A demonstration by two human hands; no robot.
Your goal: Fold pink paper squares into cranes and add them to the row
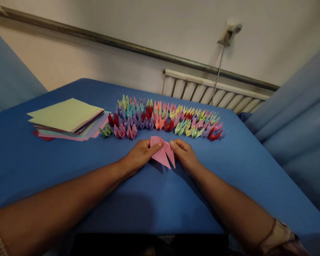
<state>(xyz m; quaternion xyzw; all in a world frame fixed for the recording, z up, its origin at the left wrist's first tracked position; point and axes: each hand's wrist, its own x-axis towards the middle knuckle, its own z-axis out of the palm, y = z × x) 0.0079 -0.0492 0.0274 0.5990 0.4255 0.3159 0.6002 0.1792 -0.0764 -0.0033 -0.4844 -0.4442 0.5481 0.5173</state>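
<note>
A partly folded piece of pink origami paper (160,155) is held between both hands above the blue table. Two narrow points with a slit between them face toward me. My left hand (140,153) grips its left side, the thumb lying flat across the upper face. At the upper right edge my right hand (184,153) pinches the paper between thumb and fingers. The fingers beneath the paper are partly hidden. Just beyond the hands stand rows of small folded paper cranes (160,123) in many colours.
A stack of coloured paper sheets (66,115), pale yellow on top, lies at the left on the blue-covered table (106,204). Behind it run a metal rail (138,50) and a white radiator (197,83). Blue curtains (304,117) hang on both sides.
</note>
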